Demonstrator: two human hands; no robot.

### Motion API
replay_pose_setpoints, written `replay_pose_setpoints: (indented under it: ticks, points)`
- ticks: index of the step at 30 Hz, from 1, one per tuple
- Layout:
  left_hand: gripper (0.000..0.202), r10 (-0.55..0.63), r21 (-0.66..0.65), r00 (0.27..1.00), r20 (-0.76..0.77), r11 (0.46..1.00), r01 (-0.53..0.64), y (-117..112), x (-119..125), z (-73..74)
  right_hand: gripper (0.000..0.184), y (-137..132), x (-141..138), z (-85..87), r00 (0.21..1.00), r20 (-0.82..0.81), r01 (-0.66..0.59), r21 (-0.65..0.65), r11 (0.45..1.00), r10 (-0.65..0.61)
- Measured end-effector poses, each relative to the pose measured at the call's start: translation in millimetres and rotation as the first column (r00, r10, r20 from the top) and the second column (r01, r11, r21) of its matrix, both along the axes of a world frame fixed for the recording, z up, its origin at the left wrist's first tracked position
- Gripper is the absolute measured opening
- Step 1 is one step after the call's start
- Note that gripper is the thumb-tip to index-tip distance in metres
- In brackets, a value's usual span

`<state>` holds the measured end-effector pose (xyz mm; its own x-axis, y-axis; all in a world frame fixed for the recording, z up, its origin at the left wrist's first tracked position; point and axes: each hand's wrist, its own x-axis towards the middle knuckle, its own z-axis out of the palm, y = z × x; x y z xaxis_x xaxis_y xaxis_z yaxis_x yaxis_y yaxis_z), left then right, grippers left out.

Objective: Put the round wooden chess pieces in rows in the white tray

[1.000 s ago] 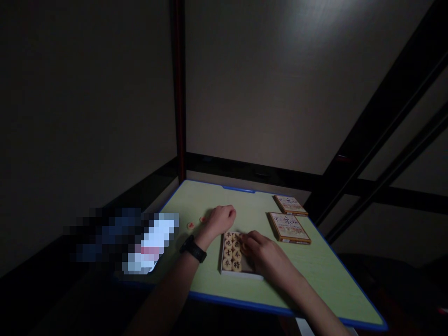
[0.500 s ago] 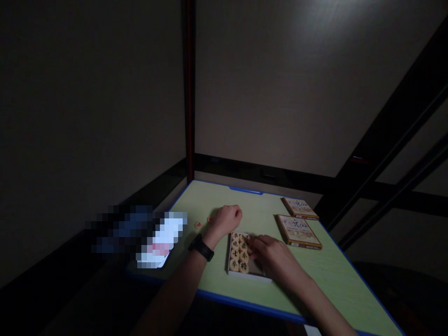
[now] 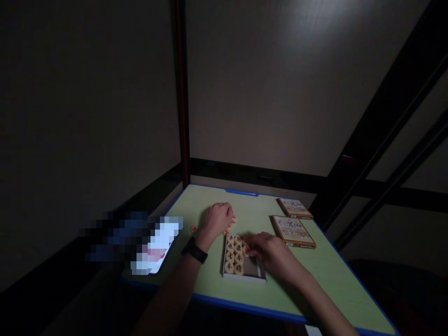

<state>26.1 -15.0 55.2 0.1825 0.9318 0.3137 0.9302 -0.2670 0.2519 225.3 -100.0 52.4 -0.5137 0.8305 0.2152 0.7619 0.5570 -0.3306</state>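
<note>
A shallow white box [image 3: 244, 278] holds round Chinese chess pieces [image 3: 239, 258] with black characters, standing in two columns on its left side. The right part of the box shows a bare bottom. My right hand [image 3: 271, 252] reaches over the box, its fingertips closed on a red-marked chess piece [image 3: 247, 251] beside the columns. Just beyond the box, my left hand [image 3: 219, 218] is curled with its fingers bent down. What lies under its palm is hidden. Several red-marked pieces [image 3: 232, 221] lie on the table at its fingertips. Another red piece [image 3: 194, 229] sits to its left.
The green table [image 3: 336, 280] has a blue edge and stands against dark walls. Two flat printed boxes [image 3: 294, 231] lie at the right. A phone-like lit screen [image 3: 163, 242], partly blurred out, rests on the left edge. A black band is on my left wrist.
Red pieces now show at the right of my left hand, where it was bare table before. My right hand stays over the box, and a red piece shows at its fingertips. The view has shifted slightly.
</note>
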Motion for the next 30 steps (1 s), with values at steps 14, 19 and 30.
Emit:
replay_pose_setpoints:
  ticks: [14,19,30]
  points:
    - [0.028,-0.065,0.016,0.992,-0.108,0.998,0.067,7.2,-55.5,-28.5,0.038,112.4,-36.5,-21.3,0.977,0.061,-0.208,0.073,0.975,0.204]
    - [0.029,0.005,0.022,0.994,-0.108,1.000,-0.003,0.8,-64.9,-38.1,0.028,109.1,-27.0,-28.3,0.989,0.088,-0.122,0.067,0.990,0.116]
    - [0.027,-0.123,0.125,0.991,-0.049,0.984,0.129,1.8,-57.8,-56.7,0.035,107.4,-17.9,-28.4,0.985,-0.159,-0.058,0.038,0.998,0.063]
